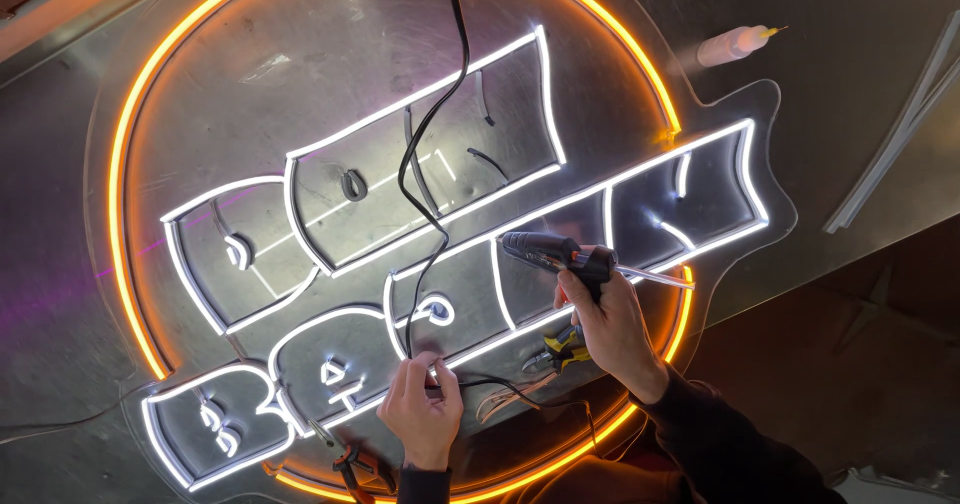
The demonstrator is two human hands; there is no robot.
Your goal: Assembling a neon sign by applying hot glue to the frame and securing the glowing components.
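Observation:
A round clear acrylic sign panel (330, 74) lies flat, ringed by a glowing orange light strip (122, 134) with white lit letter outlines (420, 114) inside. My right hand (612, 332) grips a black hot glue gun (560, 254), its nozzle pointing left over the white strips and a clear glue stick jutting from its back. My left hand (422, 404) pinches a black cable (430, 154) against the panel near the lower edge. The cable runs up across the sign and out of the top of the view.
Yellow-handled pliers (556, 352) lie on the panel under my right hand, and orange-handled cutters (352, 464) sit by the lower rim. A white glue bottle (735, 46) and pale strip offcuts (895, 134) rest on the metal tabletop (50, 294) at upper right.

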